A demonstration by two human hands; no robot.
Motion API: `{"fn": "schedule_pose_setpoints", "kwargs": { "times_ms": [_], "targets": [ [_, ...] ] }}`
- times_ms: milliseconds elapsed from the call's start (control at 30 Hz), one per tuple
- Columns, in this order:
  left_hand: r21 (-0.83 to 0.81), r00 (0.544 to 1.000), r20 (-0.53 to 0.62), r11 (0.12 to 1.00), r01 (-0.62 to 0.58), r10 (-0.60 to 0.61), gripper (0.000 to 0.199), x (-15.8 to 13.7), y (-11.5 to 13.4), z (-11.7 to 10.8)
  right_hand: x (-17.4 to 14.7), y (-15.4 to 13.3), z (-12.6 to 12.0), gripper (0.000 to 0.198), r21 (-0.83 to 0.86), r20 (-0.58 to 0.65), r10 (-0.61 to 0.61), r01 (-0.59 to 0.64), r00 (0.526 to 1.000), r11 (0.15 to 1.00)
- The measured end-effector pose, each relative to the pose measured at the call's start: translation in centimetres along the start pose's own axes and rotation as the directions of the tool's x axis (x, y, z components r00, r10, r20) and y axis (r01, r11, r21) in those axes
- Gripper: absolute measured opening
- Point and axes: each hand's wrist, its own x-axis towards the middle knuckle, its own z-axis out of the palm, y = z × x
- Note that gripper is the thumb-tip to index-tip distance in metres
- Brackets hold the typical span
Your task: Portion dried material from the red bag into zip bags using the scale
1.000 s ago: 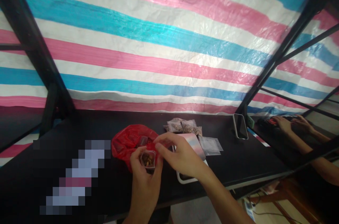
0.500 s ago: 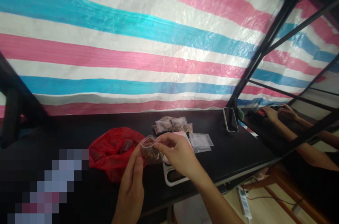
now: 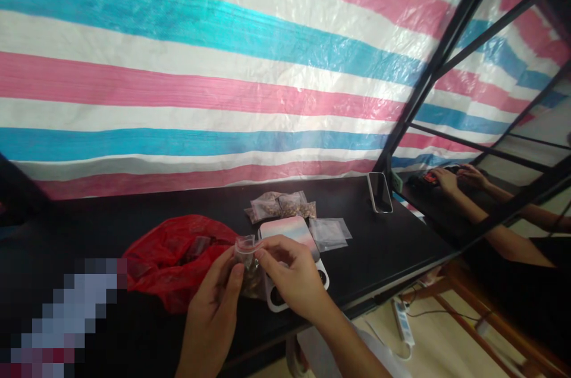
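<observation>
No text, label, brand or number can be read anywhere: the small plastic bag (image 3: 248, 259), the scale (image 3: 292, 259) and the phone (image 3: 380, 191) show no legible marks.

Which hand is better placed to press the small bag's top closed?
Right, probably. The right hand already pinches the top strip of the small bag, while the left hand supports its body from below.

Glossy clear plastic bag (image 3: 248, 259); matt black table (image 3: 379, 247)
</observation>
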Motion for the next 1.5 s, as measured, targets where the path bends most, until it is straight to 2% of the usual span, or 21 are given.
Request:
{"fn": "schedule_pose_setpoints", "kwargs": {
  "times_ms": [167,267,367,433,567,733,867,1000,1333,1500],
  "targets": [
    [-0.064,0.996,-0.049,0.995,0.077,-0.08,0.064,0.5,-1.0,-0.2,1.0,-0.1,1.5,0.025,-0.091,-0.015,0.009,-0.01,1.0,0.996],
    [-0.243,0.983,-0.085,0.96,0.139,-0.164,0.057,0.7,-0.8,-0.1,3.3,-0.9,2.9,0.017,-0.18,0.032,0.029,-0.023,0.999,0.983],
    [-0.439,0.972,-0.095,0.885,0.152,-0.214,0.045,0.6,-0.3,0.2,6.0,-1.9,4.4,0.014,-0.288,0.129,0.057,-0.017,0.99,0.957],
    [-0.536,0.966,-0.072,0.826,0.173,-0.249,0.043,0.4,-0.1,0.4,7.3,-2.2,5.4,0.016,-0.407,0.206,0.051,0.038,0.977,0.913],
    [-0.647,0.935,-0.018,0.717,0.259,-0.354,0.051,-0.1,-0.7,0.4,8.0,-1.6,7.0,0.019,-0.597,0.33,0.078,0.144,0.941,0.789],
    [-0.676,0.932,-0.004,0.688,0.264,-0.362,0.046,-0.4,-1.4,-0.5,7.8,-1.2,8.0,0.021,-0.627,0.357,0.075,0.18,0.931,0.758],
    [-0.701,0.933,0.025,0.66,0.272,-0.359,0.051,-0.7,-1.8,-1.1,7.9,-2.0,8.3,0.02,-0.636,0.369,0.026,0.232,0.929,0.736],
    [-0.717,0.935,0.018,0.647,0.258,-0.353,0.053,-0.6,-2.1,-1.6,7.9,-2.6,8.5,0.021,-0.671,0.36,0.036,0.232,0.932,0.704],
    [-0.72,0.934,0.065,0.632,0.287,-0.35,0.057,-0.7,-2.6,-1.6,6.5,-2.0,8.3,0.024,-0.719,0.344,-0.001,0.264,0.939,0.643],
    [-0.694,0.941,0.061,0.663,0.279,-0.333,0.055,-0.9,-2.5,-1.9,6.5,-1.9,8.5,0.023,-0.703,0.32,-0.002,0.239,0.948,0.669]
  ]
}}
